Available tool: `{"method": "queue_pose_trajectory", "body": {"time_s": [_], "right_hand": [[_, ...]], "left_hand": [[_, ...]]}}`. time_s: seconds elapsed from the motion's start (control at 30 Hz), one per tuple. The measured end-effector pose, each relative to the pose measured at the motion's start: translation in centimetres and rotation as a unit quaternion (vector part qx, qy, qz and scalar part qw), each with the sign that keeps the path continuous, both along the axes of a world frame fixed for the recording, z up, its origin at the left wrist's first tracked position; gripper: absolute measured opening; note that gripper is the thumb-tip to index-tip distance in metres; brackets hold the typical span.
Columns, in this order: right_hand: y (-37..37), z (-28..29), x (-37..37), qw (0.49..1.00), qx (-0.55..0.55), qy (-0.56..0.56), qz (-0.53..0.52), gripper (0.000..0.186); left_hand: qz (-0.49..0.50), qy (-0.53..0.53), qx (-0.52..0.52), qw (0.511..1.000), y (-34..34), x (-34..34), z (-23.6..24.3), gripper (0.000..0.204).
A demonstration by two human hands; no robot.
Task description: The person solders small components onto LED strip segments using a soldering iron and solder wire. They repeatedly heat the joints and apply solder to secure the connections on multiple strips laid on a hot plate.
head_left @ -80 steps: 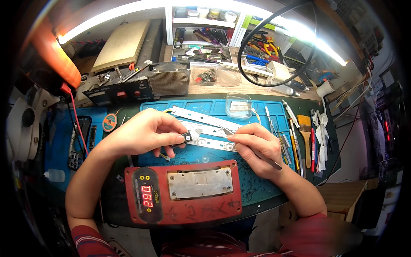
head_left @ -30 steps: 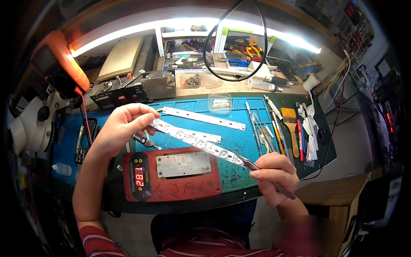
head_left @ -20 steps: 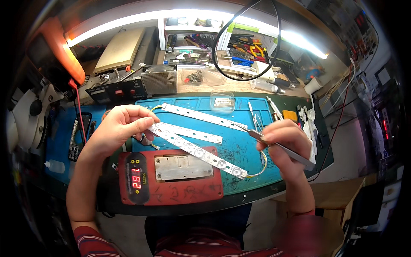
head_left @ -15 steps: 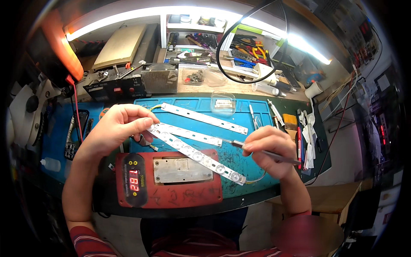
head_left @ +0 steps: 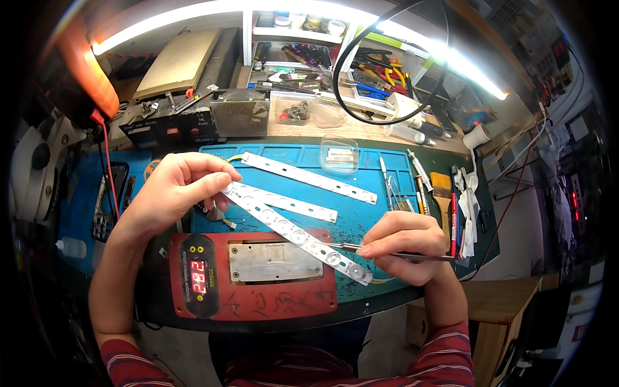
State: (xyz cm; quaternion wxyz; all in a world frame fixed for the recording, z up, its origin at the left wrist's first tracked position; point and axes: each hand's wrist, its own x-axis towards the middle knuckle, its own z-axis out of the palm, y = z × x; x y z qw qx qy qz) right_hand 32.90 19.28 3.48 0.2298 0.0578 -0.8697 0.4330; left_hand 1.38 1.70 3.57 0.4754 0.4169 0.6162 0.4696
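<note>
My left hand (head_left: 177, 193) pinches the upper left end of a white LED strip (head_left: 282, 226) dotted with clear round lenses. The strip slants down to the right over a red heating plate (head_left: 271, 304) with a metal top (head_left: 245, 261) and a lit red display. In my right hand (head_left: 409, 242) is a pair of metal tweezers (head_left: 419, 257), held almost level. Their tips reach the strip's right half; whether they touch it, I cannot tell. A second LED strip (head_left: 316, 211) and a third strip (head_left: 309, 176) lie behind on the blue mat (head_left: 371, 226).
A small clear box (head_left: 339, 158) sits at the mat's back. To the right are a brush (head_left: 442, 193), a red pen (head_left: 454, 222) and a syringe (head_left: 419, 169). A black cable loop (head_left: 336, 71) hangs overhead. A small bottle (head_left: 72, 248) lies at the left.
My right hand has moved down and slightly left, bringing the tweezer tips from above the strip to its right half. My left hand keeps its pinch on the strip.
</note>
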Motion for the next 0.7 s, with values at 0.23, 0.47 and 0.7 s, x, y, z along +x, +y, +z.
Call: {"method": "queue_pose_trajectory", "body": {"time_s": [0.23, 0.47, 0.7], "right_hand": [[-0.09, 0.08, 0.0, 1.0, 0.001, -0.002, -0.003, 0.031], [-0.01, -0.22, -0.07, 1.0, 0.014, -0.013, 0.003, 0.032], [0.01, -0.3, -0.14, 1.0, 0.027, -0.01, 0.008, 0.032]], "left_hand": [[0.0, 0.015, 0.008, 1.0, 0.06, -0.31, 0.0, 0.024], [-0.006, 0.022, 0.012, 1.0, 0.04, -0.56, -0.04, 0.023], [-0.014, 0.019, 0.013, 1.0, 0.03, -0.65, 0.12, 0.023]]}}
